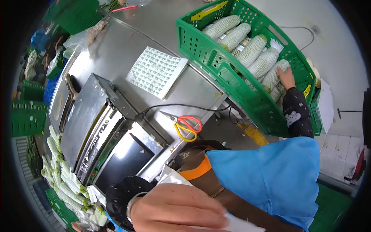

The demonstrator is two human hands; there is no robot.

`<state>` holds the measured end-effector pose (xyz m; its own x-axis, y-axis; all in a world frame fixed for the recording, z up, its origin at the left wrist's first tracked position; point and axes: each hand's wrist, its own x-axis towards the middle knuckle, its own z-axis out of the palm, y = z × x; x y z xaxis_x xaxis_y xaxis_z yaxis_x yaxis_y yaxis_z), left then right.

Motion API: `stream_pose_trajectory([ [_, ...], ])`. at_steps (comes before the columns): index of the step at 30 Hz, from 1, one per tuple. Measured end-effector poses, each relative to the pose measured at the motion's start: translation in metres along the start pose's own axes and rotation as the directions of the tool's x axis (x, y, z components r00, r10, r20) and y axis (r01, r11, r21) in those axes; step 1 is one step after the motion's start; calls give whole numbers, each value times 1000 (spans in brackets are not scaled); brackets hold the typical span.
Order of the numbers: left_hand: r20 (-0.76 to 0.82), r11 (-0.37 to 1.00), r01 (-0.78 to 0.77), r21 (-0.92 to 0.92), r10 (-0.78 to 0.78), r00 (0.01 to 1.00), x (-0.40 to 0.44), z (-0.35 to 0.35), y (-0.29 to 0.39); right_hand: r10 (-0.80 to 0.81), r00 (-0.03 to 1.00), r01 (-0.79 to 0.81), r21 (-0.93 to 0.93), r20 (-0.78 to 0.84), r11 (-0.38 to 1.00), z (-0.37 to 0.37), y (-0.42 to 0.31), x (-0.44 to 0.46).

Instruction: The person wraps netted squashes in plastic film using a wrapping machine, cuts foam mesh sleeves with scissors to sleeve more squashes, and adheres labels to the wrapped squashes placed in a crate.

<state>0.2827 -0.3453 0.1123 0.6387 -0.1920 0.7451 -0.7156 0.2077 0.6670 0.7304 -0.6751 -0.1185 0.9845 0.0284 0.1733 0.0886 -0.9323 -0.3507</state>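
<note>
At the bottom centre, my left hand [179, 207], with a bracelet at the wrist, has its fingers curled over a white sheet [241, 224]; whether it is paper or plastic cannot be told. Inside the green crate [224, 77] at the upper right, my right hand [286, 78] grips the end of a green vegetable [272, 77] in white foam netting. Its fingertips are partly hidden by the netting. Several more netted vegetables [253, 50] lie side by side in the crate.
A metal table [135, 23] bears a sheet of printed labels [156, 71], scissors [187, 127] with red and yellow handles, and a machine [92, 116] with a black cable. Long green vegetables [69, 193] are piled at lower left. Green crates [27, 118] stand beyond.
</note>
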Motion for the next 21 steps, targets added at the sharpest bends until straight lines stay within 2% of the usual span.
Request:
stream_pose_trajectory([
  [1, 187, 998, 28, -54, -18, 982, -6, -12, -1, -127, 990, 130, 58, -58, 990, -20, -9, -11],
  [2, 21, 991, 135, -11, -134, 991, -22, -2, -2, -151, 988, 135, 358, 18, 924, -50, -42, -38],
  [3, -150, 969, 248, 9, -244, 958, -41, 11, -3, -190, 978, 94, 623, 89, 777, -81, -83, -74],
  [4, -299, 824, 566, -14, -544, 784, -58, 18, -1, -303, 937, 80, 740, 172, 668, -108, -111, -107],
  [5, -492, 612, 790, -20, -694, 525, -47, 27, 4, -414, 882, 41, 841, 223, 540, -130, -135, -142],
  [7, -483, 525, 841, -132, -775, 408, -85, 26, -24, -735, 614, 10, 928, 289, 373, -146, -172, -211],
  [8, -498, 522, 839, -155, -775, 390, -101, 33, -38, -765, 485, -59, 889, 423, 454, -157, -191, -245],
  [9, -500, 540, 822, -182, -770, 396, -107, 38, -45, -821, 370, 44, 875, 435, 483, -163, -203, -270],
  [11, -496, 529, 835, -153, -772, 398, -110, 47, -53, -730, 294, -40, 771, 617, 636, -167, -214, -301],
  [13, -531, 600, 775, -197, -730, 430, -107, 61, -60, -674, 338, -49, 727, 657, 685, -158, -204, -313],
  [14, -547, 632, 745, -216, -710, 444, -105, 68, -65, -630, 406, -114, 721, 661, 683, -158, -200, -315],
  [17, -629, 714, 626, -314, -650, 426, -99, 89, -77, -626, 393, -214, 729, 673, 650, -164, -183, -316],
  [21, -612, 673, 735, -84, -617, 494, -106, 90, -90, -645, 399, -176, 745, 652, 644, -182, -167, -295],
])
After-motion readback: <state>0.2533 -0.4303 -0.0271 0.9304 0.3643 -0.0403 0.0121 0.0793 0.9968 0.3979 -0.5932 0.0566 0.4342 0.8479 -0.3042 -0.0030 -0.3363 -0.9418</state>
